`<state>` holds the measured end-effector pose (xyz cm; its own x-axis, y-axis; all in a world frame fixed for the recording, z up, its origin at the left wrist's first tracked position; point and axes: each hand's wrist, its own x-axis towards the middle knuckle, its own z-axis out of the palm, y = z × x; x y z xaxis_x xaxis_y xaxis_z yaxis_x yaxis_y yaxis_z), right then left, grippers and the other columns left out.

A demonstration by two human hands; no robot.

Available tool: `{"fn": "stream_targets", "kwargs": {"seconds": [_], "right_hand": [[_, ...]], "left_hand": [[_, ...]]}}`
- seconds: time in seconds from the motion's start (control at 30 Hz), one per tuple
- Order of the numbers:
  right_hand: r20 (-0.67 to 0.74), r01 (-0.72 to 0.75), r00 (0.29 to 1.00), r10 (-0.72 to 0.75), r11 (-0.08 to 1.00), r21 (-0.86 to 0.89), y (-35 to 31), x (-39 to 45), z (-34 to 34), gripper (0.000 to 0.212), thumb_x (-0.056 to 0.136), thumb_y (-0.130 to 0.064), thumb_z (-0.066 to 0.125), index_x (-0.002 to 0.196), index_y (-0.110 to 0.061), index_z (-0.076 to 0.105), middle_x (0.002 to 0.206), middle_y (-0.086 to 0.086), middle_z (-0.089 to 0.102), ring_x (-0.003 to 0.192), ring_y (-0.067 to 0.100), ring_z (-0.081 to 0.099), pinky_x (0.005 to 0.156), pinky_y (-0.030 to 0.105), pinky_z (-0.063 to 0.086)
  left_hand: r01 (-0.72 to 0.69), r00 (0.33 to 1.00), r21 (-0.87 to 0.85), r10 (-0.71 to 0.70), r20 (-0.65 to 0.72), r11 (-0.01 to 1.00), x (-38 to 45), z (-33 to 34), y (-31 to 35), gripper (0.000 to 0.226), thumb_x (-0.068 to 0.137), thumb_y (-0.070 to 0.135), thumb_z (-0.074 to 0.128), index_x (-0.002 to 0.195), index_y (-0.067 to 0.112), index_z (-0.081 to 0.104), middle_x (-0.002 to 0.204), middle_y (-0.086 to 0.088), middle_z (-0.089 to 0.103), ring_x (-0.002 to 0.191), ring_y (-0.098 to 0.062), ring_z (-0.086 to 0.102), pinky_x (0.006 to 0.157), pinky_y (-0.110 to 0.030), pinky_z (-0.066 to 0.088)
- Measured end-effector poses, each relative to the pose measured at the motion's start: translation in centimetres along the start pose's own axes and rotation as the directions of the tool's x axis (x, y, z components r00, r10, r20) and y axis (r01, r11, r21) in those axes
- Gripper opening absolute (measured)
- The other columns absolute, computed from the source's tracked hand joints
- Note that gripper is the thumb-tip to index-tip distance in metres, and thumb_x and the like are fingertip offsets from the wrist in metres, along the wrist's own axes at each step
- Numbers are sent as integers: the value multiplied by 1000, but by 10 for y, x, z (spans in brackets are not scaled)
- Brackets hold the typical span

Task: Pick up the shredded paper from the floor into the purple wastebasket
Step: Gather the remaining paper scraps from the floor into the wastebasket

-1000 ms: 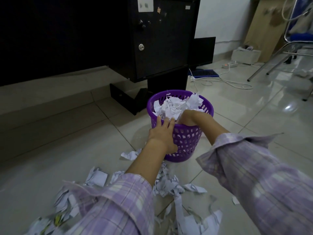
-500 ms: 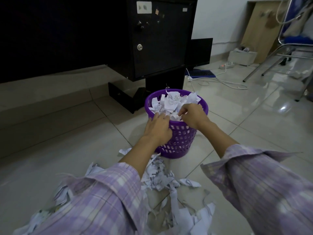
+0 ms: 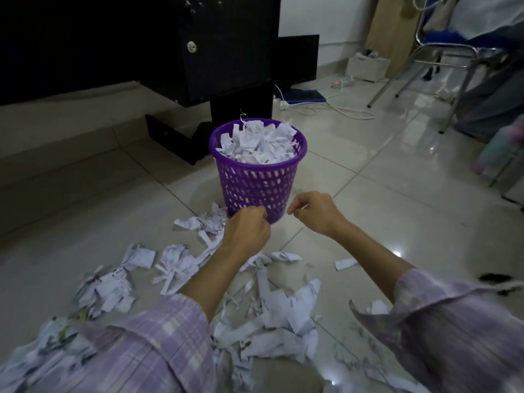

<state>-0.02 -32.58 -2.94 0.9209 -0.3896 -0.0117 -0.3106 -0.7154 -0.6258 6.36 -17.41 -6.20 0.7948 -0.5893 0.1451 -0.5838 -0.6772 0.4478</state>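
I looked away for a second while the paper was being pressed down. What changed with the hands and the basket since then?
Both hands have left the basket and pulled back toward the person: the left hand came off its side wall, the right hand came out of the paper in the basket. Both now hang loosely curled in front of it, holding nothing. The basket stays upright and full, and the paper on the floor is still scattered.

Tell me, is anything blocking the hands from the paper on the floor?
Nothing visible is. The left hand and right hand hang in the air in front of the purple wastebasket, holding nothing, and the shredded paper lies uncovered on the floor right below and around them.
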Motion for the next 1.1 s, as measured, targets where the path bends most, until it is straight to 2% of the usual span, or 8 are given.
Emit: {"fn": "stream_targets", "kwargs": {"seconds": [0.1,0.23,0.43,0.53,0.67,0.83,1.0,1.1], "right_hand": [[48,-114,992,114,993,1,35,-34,11,23,86,-1,53,89,-9,74,92,5,70,78,11,57,58,6,39],[179,-212,954,242,962,-170,92,-79,30,20,85,-14,64,103,-11,71,114,9,68,103,20,62,84,21,46],[445,-292,766,464,868,-402,158,-154,60,91,65,-57,79,139,-29,35,140,6,34,127,26,42,103,36,41],[432,-170,802,412,851,-496,169,-176,78,90,63,-46,83,138,-29,35,132,4,34,121,28,45,97,37,46],[354,-150,896,269,933,-328,172,-168,84,14,78,-9,64,85,-21,64,96,7,63,93,30,65,75,30,50],[72,-118,989,132,978,-174,145,-142,78,26,87,-16,62,113,-15,66,113,5,62,100,22,61,86,34,51],[288,84,958,-5,961,-263,109,-167,88,51,85,-54,58,127,-26,53,130,0,48,116,19,50,92,29,42],[535,288,838,-110,921,-261,94,-201,106,75,75,-73,55,134,-27,46,136,0,43,119,20,44,98,34,38]], "left_hand": [[17,996,-26,-15,86,1000,-28,32,10,27,92,17,46,110,8,63,112,-11,65,103,-28,61,84,-33,49],[-32,965,-25,38,260,999,-61,80,17,30,92,18,46,116,9,61,120,-9,62,110,-24,59,88,-30,46],[-122,867,68,73,494,990,-90,126,17,34,95,19,43,126,9,49,131,-9,49,123,-25,45,98,-34,40],[-155,834,110,71,547,982,-101,137,13,38,96,23,43,132,10,44,136,-8,43,127,-25,41,101,-34,37],[-193,806,156,65,589,969,-108,140,11,36,95,23,43,128,8,45,133,-11,44,124,-27,42,97,-35,36],[-183,831,103,98,548,978,-97,130,7,35,94,20,45,126,6,48,131,-11,47,121,-28,45,96,-37,42],[-245,854,100,166,493,964,-94,114,2,33,94,19,45,124,8,51,132,-9,49,121,-26,46,93,-35,41],[-339,820,179,197,538,924,-105,109,-3,35,95,20,43,127,9,50,133,-10,49,121,-28,47,94,-37,41]]}}
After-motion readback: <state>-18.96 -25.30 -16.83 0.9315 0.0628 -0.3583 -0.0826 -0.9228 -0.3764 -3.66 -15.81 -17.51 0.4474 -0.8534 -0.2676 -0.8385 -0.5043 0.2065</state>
